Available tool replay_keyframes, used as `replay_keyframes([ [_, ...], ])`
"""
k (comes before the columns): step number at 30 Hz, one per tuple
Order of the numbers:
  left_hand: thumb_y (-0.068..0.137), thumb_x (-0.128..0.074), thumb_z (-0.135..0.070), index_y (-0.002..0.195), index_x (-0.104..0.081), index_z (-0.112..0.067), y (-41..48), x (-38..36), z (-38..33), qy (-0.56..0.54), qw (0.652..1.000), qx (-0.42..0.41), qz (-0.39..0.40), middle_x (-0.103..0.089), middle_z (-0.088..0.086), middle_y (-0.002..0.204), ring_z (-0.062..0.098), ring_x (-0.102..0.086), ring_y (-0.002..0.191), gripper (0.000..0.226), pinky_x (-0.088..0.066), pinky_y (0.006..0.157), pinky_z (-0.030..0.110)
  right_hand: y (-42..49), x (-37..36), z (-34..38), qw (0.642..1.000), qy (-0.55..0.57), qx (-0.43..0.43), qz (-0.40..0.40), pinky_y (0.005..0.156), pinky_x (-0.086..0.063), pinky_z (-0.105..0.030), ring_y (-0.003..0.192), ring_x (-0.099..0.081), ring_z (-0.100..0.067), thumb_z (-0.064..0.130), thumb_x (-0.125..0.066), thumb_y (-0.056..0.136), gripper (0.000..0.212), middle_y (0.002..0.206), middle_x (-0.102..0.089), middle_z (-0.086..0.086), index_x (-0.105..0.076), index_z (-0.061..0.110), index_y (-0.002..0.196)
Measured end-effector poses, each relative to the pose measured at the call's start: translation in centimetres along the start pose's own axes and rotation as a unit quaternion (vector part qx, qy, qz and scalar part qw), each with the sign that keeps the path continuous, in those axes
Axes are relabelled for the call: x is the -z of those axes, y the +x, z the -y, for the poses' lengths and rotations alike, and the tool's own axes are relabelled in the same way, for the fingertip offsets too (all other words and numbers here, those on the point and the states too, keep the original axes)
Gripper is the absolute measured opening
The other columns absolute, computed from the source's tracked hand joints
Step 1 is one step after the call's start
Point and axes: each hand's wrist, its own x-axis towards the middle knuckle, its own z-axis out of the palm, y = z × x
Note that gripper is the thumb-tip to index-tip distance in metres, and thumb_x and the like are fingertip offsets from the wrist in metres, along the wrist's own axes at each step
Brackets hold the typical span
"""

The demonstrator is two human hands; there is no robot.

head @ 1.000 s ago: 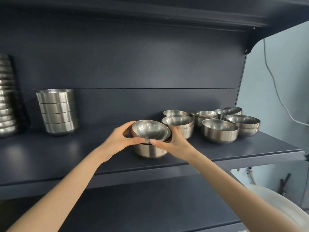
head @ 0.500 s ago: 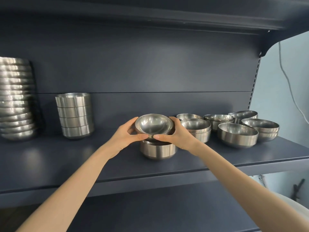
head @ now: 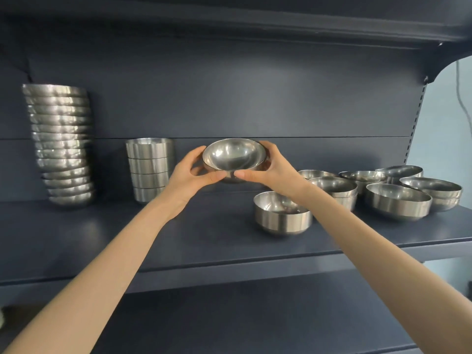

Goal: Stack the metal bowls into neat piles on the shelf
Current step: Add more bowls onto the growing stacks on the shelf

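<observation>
Around bowl (head: 233,155), left hand (head: 190,172) and right hand (head: 274,172) hide its sides

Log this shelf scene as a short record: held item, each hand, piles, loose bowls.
held item: shallow bowl, raised above the shelf
left hand: grips the bowl's left side
right hand: grips the bowl's right side
tall pile: far left, many shallow bowls
short pile: four straight-sided bowls, left of the hands
single deep bowl: alone, below the right wrist
loose bowls: cluster at right, some nested
</observation>
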Motion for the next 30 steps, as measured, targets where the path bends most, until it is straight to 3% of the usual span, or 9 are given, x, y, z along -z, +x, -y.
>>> replay_keyframes([
  [5, 0.064, -0.079, -0.028, 0.134, -0.048, -0.019, -1.8, 5.1, -0.9, 0.011, 1.0, 0.006, -0.022, -0.058, -0.007, 0.132, 0.008, -0.055, 0.122, 0.077, -0.044, 0.106, 0.032, 0.8, -5.1, 1.8, 0.999, 0.041, 0.012, 0.005, 0.089, -0.048, -0.014, 0.113, -0.055, 0.001, 0.022, -0.083, 0.075, 0.072, 0.124, -0.056, 0.014, -0.036, 0.026, 0.129],
  [9, 0.066, -0.085, -0.026, 0.132, -0.053, -0.023, -2.7, 7.8, -0.8, 0.021, 0.999, 0.011, -0.035, -0.061, -0.007, 0.129, 0.009, -0.056, 0.121, 0.074, -0.042, 0.108, 0.039, 1.3, -7.9, 1.9, 0.997, 0.069, -0.005, 0.018, 0.09, -0.044, -0.013, 0.113, -0.053, 0.003, 0.026, -0.082, 0.076, 0.082, 0.122, -0.054, 0.018, -0.03, 0.025, 0.139],
  [13, 0.065, -0.081, -0.026, 0.125, -0.057, -0.026, -2.9, 8.8, -0.5, 0.019, 0.998, 0.004, -0.061, -0.067, -0.011, 0.118, 0.006, -0.06, 0.115, 0.064, -0.046, 0.1, 0.029, 2.5, -9.5, 1.9, 0.996, 0.085, -0.006, 0.033, 0.091, -0.041, -0.015, 0.118, -0.05, -0.001, 0.029, -0.081, 0.076, 0.096, 0.125, -0.051, 0.018, -0.019, 0.018, 0.149],
  [16, 0.063, -0.076, -0.029, 0.121, -0.058, -0.028, -2.5, 9.5, -0.6, 0.021, 0.996, -0.003, -0.085, -0.069, -0.013, 0.112, 0.004, -0.061, 0.111, 0.061, -0.05, 0.089, 0.018, 3.8, -10.4, 1.9, 0.994, 0.097, 0.001, 0.041, 0.087, -0.044, -0.014, 0.116, -0.052, 0.0, 0.03, -0.08, 0.076, 0.089, 0.123, -0.05, 0.02, -0.025, 0.019, 0.145],
  [19, 0.062, -0.077, -0.031, 0.129, -0.054, -0.019, -1.0, 10.1, -1.3, 0.031, 0.994, -0.013, -0.108, -0.066, -0.009, 0.119, 0.004, -0.061, 0.113, 0.072, -0.049, 0.089, 0.017, 5.7, -11.0, 2.1, 0.993, 0.118, 0.013, 0.028, 0.081, -0.045, -0.012, 0.116, -0.053, 0.0, 0.031, -0.08, 0.076, 0.082, 0.128, -0.052, 0.014, -0.03, 0.021, 0.141],
  [23, 0.066, -0.075, -0.028, 0.127, -0.055, -0.016, 1.1, 10.8, -2.2, 0.039, 0.991, -0.027, -0.123, -0.066, -0.009, 0.118, 0.003, -0.061, 0.112, 0.066, -0.048, 0.092, 0.017, 8.6, -11.7, 2.4, 0.989, 0.147, 0.022, 0.022, 0.079, -0.046, -0.012, 0.119, -0.052, -0.004, 0.033, -0.08, 0.076, 0.087, 0.136, -0.051, 0.007, -0.029, 0.019, 0.145],
  [28, 0.079, -0.073, -0.022, 0.124, -0.059, -0.016, 1.8, 11.9, -1.2, 0.041, 0.988, -0.04, -0.143, -0.068, -0.001, 0.116, 0.007, -0.062, 0.111, 0.048, -0.049, 0.094, 0.019, 10.9, -12.9, 2.4, 0.988, 0.151, 0.022, 0.034, 0.096, -0.045, -0.022, 0.125, -0.051, -0.009, 0.039, -0.081, 0.073, 0.093, 0.137, -0.053, 0.006, -0.029, 0.018, 0.147],
  [30, 0.077, -0.073, -0.026, 0.126, -0.058, -0.014, 2.0, 12.4, -1.0, 0.044, 0.987, -0.04, -0.149, -0.068, 0.001, 0.117, 0.008, -0.062, 0.111, 0.052, -0.048, 0.095, 0.02, 11.3, -13.4, 2.6, 0.988, 0.149, 0.023, 0.038, 0.094, -0.046, -0.021, 0.121, -0.053, -0.006, 0.039, -0.081, 0.074, 0.09, 0.134, -0.055, 0.008, -0.031, 0.018, 0.146],
])
